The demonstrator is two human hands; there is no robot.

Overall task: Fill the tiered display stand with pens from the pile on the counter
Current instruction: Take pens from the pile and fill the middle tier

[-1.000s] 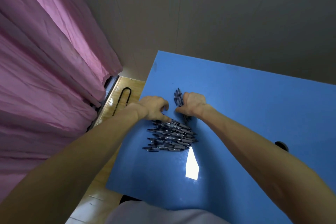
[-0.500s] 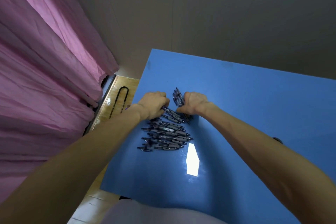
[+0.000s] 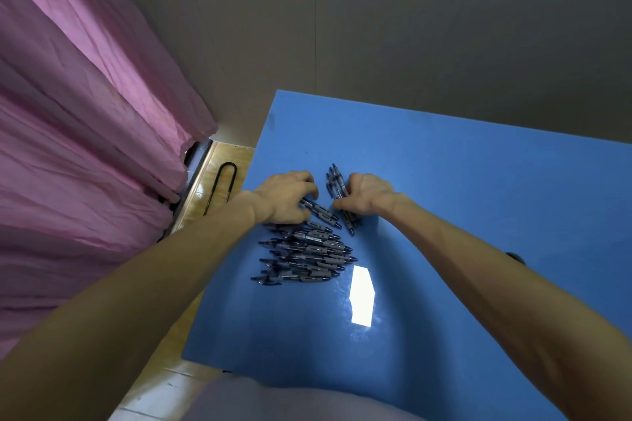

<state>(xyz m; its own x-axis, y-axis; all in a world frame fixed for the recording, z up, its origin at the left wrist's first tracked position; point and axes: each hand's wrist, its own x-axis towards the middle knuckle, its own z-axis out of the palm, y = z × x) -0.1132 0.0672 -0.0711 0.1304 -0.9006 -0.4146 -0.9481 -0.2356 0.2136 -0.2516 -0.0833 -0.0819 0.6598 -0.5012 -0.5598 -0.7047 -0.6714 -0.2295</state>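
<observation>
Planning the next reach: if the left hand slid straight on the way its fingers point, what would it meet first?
Probably the bundle of dark pens gripped by the right hand. The left hand, itself holding a dark grey-gripped pen, points right across the blue counter; depth is uncertain.

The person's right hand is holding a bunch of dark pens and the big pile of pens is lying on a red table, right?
Not quite: the table is blue, not red, as the head view shows. The rest holds: the right hand grips a bunch of dark pens, and the big pile of pens lies on that table.
</observation>
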